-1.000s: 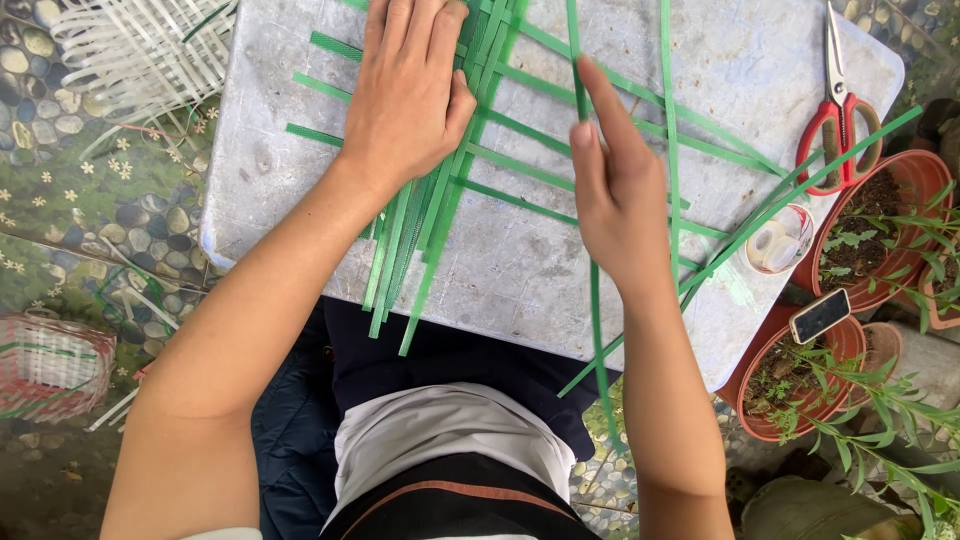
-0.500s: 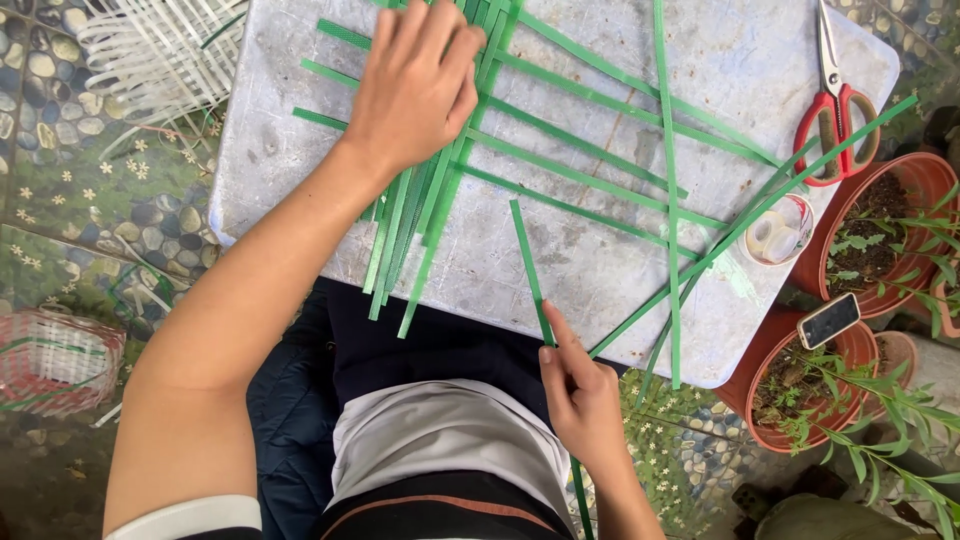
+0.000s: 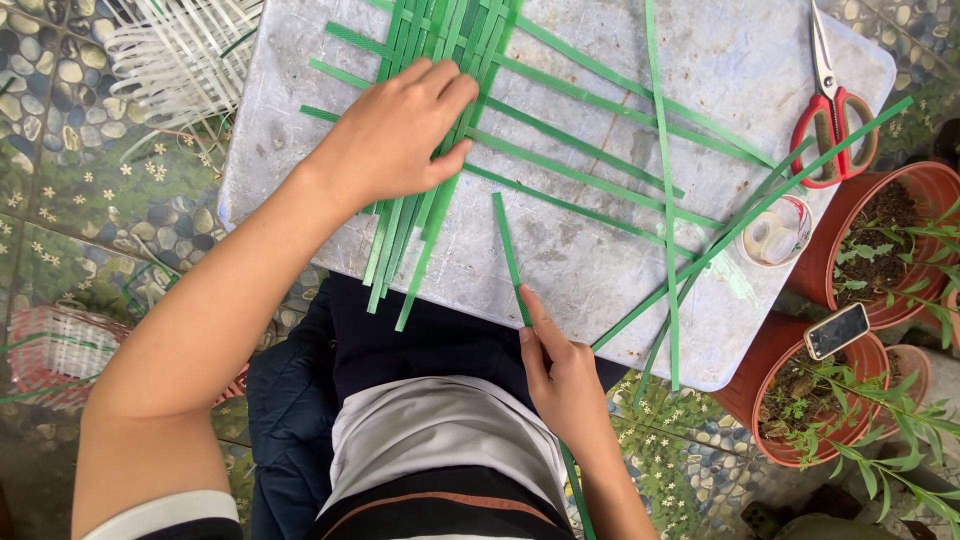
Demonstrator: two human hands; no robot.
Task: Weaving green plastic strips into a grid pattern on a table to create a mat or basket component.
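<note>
Bright green is seen on the plastic strips (image 3: 590, 175), laid crisscross over a pale grey, mottled desk (image 3: 560, 260). Red handles and silver blades are shown on the scissors (image 3: 830, 110). The flower pots (image 3: 900, 200) are terracotta, the phone (image 3: 837, 331) black. A white woven piece (image 3: 170, 60) is set against a floor (image 3: 70, 200) patterned with pebbles and small white flowers.

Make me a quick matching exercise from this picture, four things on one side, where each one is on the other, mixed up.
Things:
1. scissors
2. tape roll
3. phone
4. left hand

Places:
A. lying across a plant pot's rim
B. pressing on the bundle of green strips
C. far right corner of the tabletop
D. right edge of the tabletop, nearer than the scissors

Pairs: 1-C, 2-D, 3-A, 4-B
</note>
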